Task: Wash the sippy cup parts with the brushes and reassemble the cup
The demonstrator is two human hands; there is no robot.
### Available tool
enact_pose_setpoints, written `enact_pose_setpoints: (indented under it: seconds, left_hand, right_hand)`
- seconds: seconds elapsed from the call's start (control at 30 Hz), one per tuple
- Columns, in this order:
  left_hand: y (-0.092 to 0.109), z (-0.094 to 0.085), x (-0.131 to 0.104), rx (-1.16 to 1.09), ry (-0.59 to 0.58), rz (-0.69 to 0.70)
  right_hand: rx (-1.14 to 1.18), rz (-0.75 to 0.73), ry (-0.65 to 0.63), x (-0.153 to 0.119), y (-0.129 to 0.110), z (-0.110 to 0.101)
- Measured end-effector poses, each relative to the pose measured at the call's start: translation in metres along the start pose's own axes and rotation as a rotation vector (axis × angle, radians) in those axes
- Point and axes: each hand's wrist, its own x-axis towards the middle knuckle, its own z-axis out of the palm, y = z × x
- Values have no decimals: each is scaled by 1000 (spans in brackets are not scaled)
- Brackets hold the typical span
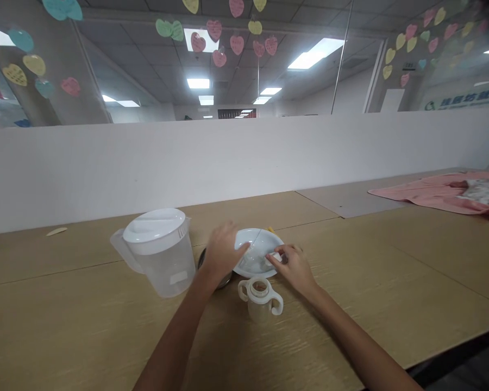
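Note:
A white bowl (249, 264) sits on the wooden table in front of me. Over its right side, my right hand (295, 266) pinches a small white piece (273, 258). My left hand (225, 251), slightly blurred, is at the bowl's left edge with its thumb apart from the fingers; nothing shows in it. A dark round container (225, 281) is partly hidden behind my left hand and wrist. Nearer to me, between my forearms, stands an open two-handled clear cup (259, 310) with a white rim, something brownish showing inside.
A clear pitcher (169, 271) with a white lid stands left of my left forearm. Something small and yellow (271, 229) lies behind the bowl. A pink cloth (424, 193) lies at the far right, and a flat pale piece (57, 231) at the far left. A white partition runs behind the table.

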Motion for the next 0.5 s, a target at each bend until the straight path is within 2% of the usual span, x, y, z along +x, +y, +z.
enact_pose_setpoints:
  seconds: [0.03,0.13,0.2,0.27,0.3,0.4,0.5]
  left_hand:
    - [3,-18,0,2,101,-22]
    - [0,-78,-8,-8,589,-10]
    - [-14,-112,-22,79,823,-68]
    - [-37,-137,-39,143,1011,-224]
    - [-50,-147,-47,151,1025,-348]
    - [-94,-162,-65,208,747,-658]
    - [-132,-157,-66,111,431,-860]
  right_hand:
    - [-16,-24,-5,0,-2,-1]
    - [-62,-103,-21,-1,-7,-4]
    - [-81,-153,-14,-2,-10,-5]
    - [-80,-181,5,-2,-12,-7]
    - [-74,-188,15,-2,-13,-8]
    - [-57,-191,32,-3,-14,-10]
    - [-54,-188,-2,-4,-14,-8]
